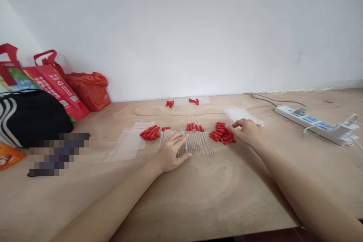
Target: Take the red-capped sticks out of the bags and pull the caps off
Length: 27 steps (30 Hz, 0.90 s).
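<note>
My left hand [171, 152] lies with fingers stretched over a row of thin glass dropper tubes [202, 143], hiding part of the row. My right hand [246, 131] is at the edge of a pile of red rubber bulbs [219, 132], its thumb and fingertips pinched at one bulb. Just beyond the tubes, several droppers with red bulbs fitted [194, 126] point toward the wall. Left of them is a second heap of red rubber bulbs [150, 132], partly on clear plastic bags [126, 145].
More red bulbs [170, 104] and bagged pieces sit near the wall. Another clear bag [241, 115] lies behind my right hand. A white power strip [314, 123] with plugs and cables is at right. Red bags [87, 89] and a black bag [34, 117] stand at left.
</note>
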{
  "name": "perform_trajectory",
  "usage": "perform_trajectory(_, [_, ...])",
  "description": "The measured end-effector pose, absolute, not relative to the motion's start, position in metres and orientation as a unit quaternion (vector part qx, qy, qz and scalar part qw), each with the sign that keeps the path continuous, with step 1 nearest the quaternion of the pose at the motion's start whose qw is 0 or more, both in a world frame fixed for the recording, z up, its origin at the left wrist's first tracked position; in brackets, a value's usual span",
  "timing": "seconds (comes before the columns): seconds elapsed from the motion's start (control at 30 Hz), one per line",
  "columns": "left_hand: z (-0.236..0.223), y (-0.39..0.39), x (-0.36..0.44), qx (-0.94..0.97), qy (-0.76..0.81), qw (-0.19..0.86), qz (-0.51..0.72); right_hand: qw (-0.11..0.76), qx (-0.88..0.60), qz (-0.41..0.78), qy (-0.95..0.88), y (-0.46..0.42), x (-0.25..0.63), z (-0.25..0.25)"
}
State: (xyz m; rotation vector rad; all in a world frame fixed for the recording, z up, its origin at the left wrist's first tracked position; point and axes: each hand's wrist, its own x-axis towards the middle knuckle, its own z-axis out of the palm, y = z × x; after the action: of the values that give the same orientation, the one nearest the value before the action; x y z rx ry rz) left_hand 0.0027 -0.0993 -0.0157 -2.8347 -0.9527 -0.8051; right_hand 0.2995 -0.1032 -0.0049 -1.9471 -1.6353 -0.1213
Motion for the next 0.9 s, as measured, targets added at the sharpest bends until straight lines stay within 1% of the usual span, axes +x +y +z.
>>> perform_trajectory(0.1, [-0.015,-0.099,-0.001,-0.918,-0.313,0.008,-0.245,0.285,-0.739,-0.022,-0.61,-0.101,0.303,-0.005])
perform_trajectory(0.3, [-0.006,-0.098,-0.016,-0.936,-0.304,0.013,-0.178,0.305,-0.763,0.05,-0.568,-0.096,0.312,-0.006])
perform_trajectory(0.37, [-0.003,-0.097,-0.023,-0.94,-0.302,0.016,-0.158,0.321,-0.761,0.032,-0.563,-0.096,0.311,-0.006])
perform_trajectory(0.47, [-0.002,-0.095,-0.032,-0.941,-0.307,0.015,-0.144,0.36,-0.734,-0.039,-0.575,-0.098,0.3,-0.006])
perform_trajectory(0.53, [-0.004,-0.093,-0.034,-0.939,-0.311,0.017,-0.148,0.361,-0.696,-0.078,-0.616,-0.099,0.286,-0.003])
perform_trajectory(0.6, [-0.007,-0.092,-0.035,-0.938,-0.31,0.018,-0.157,0.326,-0.657,-0.1,-0.672,-0.098,0.269,-0.001])
perform_trajectory(0.7, [-0.01,-0.092,-0.032,-0.937,-0.306,0.016,-0.164,0.247,-0.641,-0.109,-0.718,-0.089,0.243,0.004])
perform_trajectory(0.8, [-0.01,-0.094,-0.03,-0.938,-0.302,0.018,-0.169,0.171,-0.671,-0.075,-0.718,-0.074,0.222,0.008])
perform_trajectory(0.9, [-0.009,-0.095,-0.031,-0.936,-0.301,0.026,-0.182,0.11,-0.716,-0.01,-0.69,-0.058,0.208,0.012])
